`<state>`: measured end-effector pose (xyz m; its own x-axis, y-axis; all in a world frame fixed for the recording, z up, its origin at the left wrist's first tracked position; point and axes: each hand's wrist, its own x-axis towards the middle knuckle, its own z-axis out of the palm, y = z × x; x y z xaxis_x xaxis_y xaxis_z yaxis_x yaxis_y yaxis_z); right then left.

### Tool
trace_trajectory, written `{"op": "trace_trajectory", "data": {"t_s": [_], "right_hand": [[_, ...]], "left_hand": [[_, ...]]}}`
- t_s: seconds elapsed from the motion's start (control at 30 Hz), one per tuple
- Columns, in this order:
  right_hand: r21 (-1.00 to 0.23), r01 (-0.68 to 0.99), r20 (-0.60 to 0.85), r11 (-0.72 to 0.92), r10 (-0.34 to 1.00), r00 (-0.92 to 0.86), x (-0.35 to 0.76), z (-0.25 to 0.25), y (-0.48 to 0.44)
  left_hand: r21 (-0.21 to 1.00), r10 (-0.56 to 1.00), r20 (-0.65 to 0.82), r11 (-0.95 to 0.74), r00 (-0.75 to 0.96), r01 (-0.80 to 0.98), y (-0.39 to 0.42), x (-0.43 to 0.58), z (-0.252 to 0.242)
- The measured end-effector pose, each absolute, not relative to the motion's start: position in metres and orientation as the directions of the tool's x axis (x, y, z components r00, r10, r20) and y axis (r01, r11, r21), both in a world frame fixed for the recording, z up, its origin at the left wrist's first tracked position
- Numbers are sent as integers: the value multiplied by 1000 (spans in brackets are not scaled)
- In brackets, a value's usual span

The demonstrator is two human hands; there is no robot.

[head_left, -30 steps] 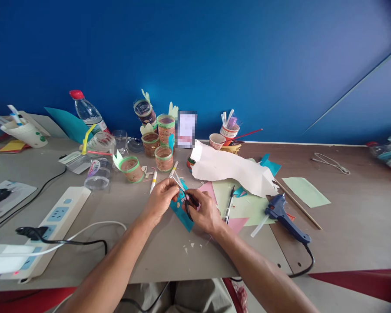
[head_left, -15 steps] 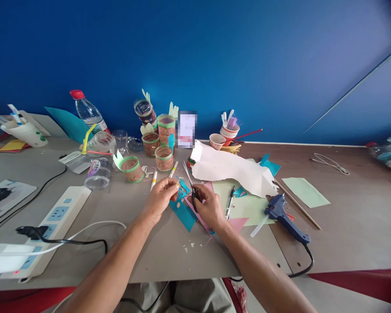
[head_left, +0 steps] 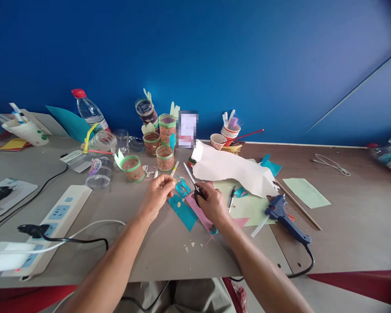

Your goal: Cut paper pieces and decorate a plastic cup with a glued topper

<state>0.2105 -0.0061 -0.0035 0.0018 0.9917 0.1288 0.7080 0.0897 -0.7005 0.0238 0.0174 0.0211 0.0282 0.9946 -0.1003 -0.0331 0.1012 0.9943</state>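
Observation:
My right hand (head_left: 211, 203) is closed on the black handles of a pair of scissors (head_left: 193, 181), whose blades point up and to the left. My left hand (head_left: 158, 193) pinches a small scrap I cannot make out between thumb and fingers, just left of a cut teal paper shape (head_left: 182, 188). A longer teal paper strip (head_left: 183, 213) and a pink sheet (head_left: 200, 211) lie on the table under and between my hands. Small paper scraps (head_left: 190, 247) lie near the table's front edge.
Decorated cups (head_left: 159, 143) and a water bottle (head_left: 90, 112) stand behind my hands. White paper (head_left: 231, 168), a black pen (head_left: 230, 199) and a blue glue gun (head_left: 286, 217) lie to the right. A power strip (head_left: 52, 217) with cables lies at the left.
My right hand has lifted the scissors off the teal paper and drawn them to the right, blades now pointing up. My left hand stays close to the teal shape, pinching.

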Motion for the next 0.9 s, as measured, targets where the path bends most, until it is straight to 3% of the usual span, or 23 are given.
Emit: {"op": "trace_trajectory", "data": {"t_s": [0.27,0.9], "right_hand": [[-388,919,74,69,996,-44,217,3,-8],[-54,995,-52,89,994,-92,201,27,-8]], "left_hand": [[997,998,-69,69,-5,-19,17,24,29],[1000,999,-1,2,-41,16,23,17,19]]}}
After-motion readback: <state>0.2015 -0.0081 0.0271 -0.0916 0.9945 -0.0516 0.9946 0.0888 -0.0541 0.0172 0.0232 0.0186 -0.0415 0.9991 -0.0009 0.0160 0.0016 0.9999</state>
